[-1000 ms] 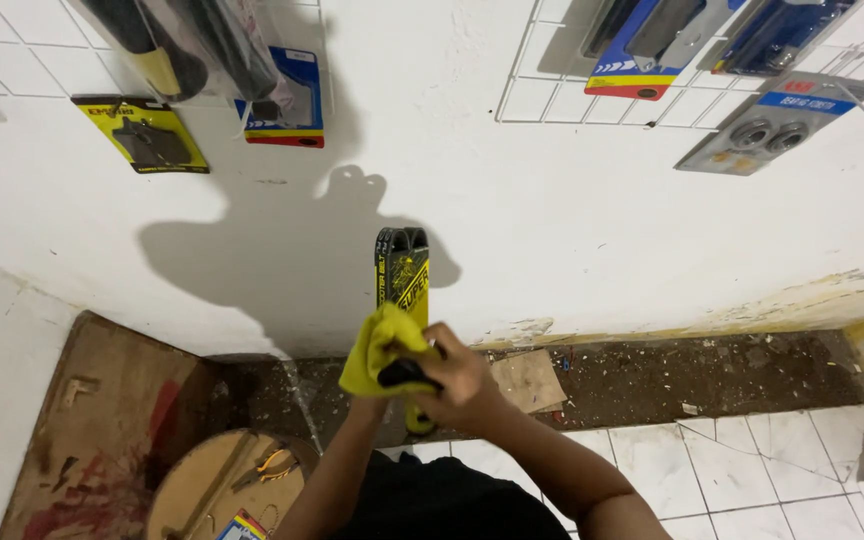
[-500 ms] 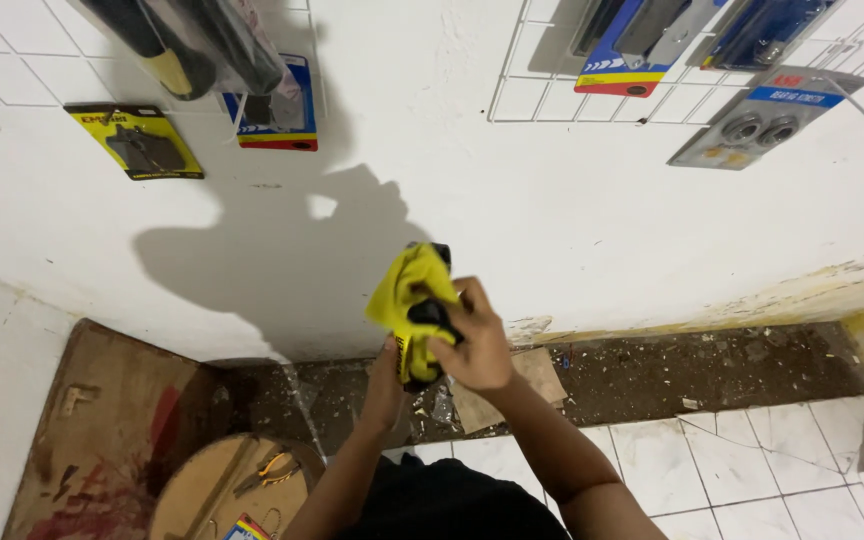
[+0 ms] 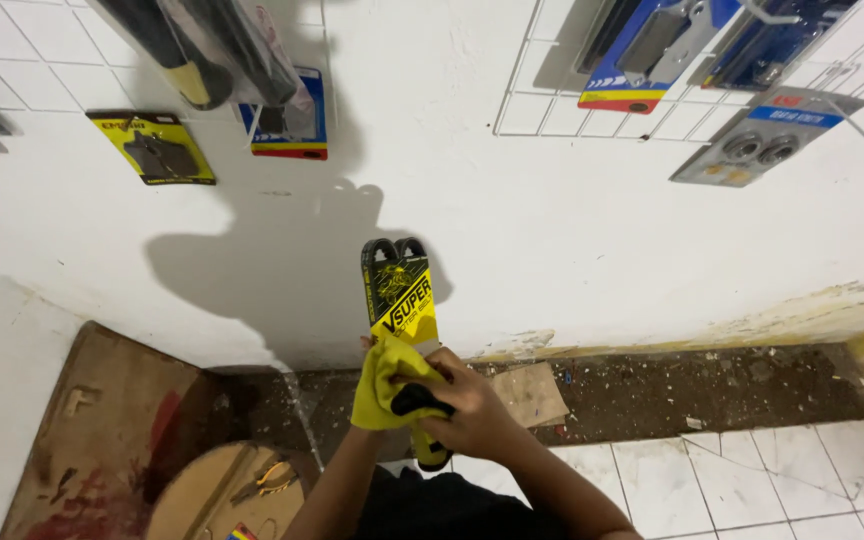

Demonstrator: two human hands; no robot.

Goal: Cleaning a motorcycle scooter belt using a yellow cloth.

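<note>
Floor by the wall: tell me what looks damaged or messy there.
The strip of floor along the wall is bare and littered with rubble where the white tiles stop. A loose wooden board lies in it, and the wall's bottom edge is chipped and stained yellow.

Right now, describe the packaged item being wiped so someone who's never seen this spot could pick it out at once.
Start at the white wall hung with carded parts on wire racks, then drop to the middle, just above the dirt strip at its foot. There both hands hold a long black belt in a yellow-and-black sleeve, with a yellow cloth around its lower part. Unlike its neighbours, it is held upright, not hung.
</note>
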